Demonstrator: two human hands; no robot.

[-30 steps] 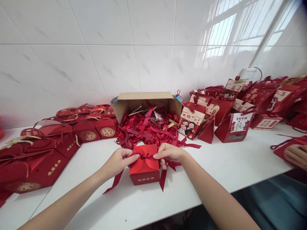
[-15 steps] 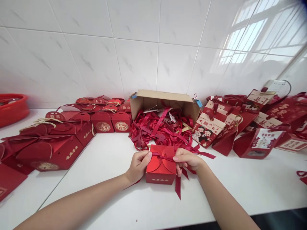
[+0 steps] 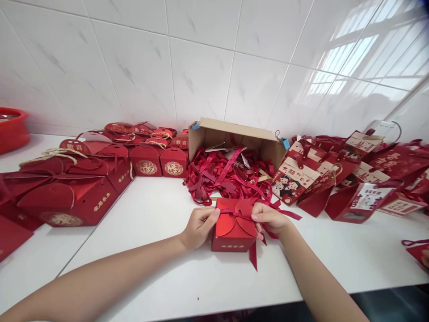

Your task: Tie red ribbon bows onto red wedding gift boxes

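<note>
A small red gift box (image 3: 233,232) with a scalloped lid stands on the white counter (image 3: 150,214) in front of me. A dark red ribbon (image 3: 240,215) crosses its top and hangs down its right side. My left hand (image 3: 198,226) is closed against the box's left side, pinching the ribbon end there. My right hand (image 3: 269,218) pinches the ribbon at the box's upper right edge.
A cardboard box (image 3: 236,137) lies on its side behind, spilling red ribbons (image 3: 228,176). Red gift boxes (image 3: 83,179) crowd the left; printed red gift bags (image 3: 335,179) crowd the right. A red basin (image 3: 11,129) sits far left. Tiled wall behind.
The view has shifted leftward over the second, bringing the red basin into sight. Both hands stay on the ribbon at the box's top, drawn closer to the box sides.
</note>
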